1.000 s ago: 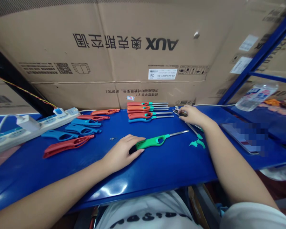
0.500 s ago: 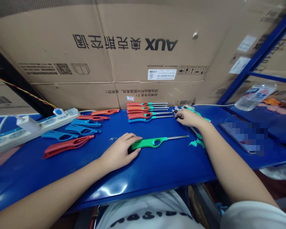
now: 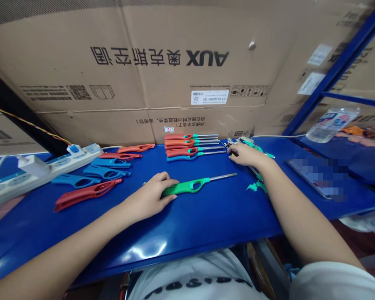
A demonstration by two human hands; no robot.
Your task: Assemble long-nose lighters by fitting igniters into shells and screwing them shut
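Note:
A green long-necked gas lighter (image 3: 184, 187) lies on the blue tabletop, its metal tube pointing right. My left hand (image 3: 154, 193) is closed around the rear end of its handle. Farther back on the right, my right hand (image 3: 245, 155) has its fingers closed at the edge of a pile of metal tubes and teal parts (image 3: 253, 143). A small dark and yellow piece shows under those fingers, too hidden to name. Several assembled lighters (image 3: 181, 146) in red, orange and blue are lined up behind the green one. A few loose teal triggers (image 3: 256, 186) lie below my right wrist.
Red, orange and blue handle shells (image 3: 90, 191) lie on the left, beside a white power strip (image 3: 54, 168) with plugs and cables. A blurred phone (image 3: 312, 179) rests at the right, near a plastic bottle (image 3: 331, 124). A large cardboard sheet (image 3: 162, 83) stands behind the table.
My left hand has drawn the green lighter a little to the left. My right hand remains at the pile, its fingers shifted slightly.

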